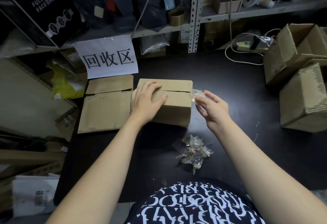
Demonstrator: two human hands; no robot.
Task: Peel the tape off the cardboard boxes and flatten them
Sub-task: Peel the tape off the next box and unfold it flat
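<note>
The left hand (147,101) lay palm-down with fingers spread over the top left corner of the closed cardboard box (174,103), thumb stretched along its near top edge. The right hand (213,106) hovered just beside the box's right end, its fingertips pinching a crumpled strip of clear tape (196,95) that still met the box's upper right edge. Both forearms reached forward from the bottom of the view. The box stood near the middle of the dark table (230,85), touching a flattened box (108,105) on its left. A heap of peeled tape scraps (193,150) lay near the front edge. Bare table stretched to the right, up to the stacked boxes (300,82) at the right edge.
</note>
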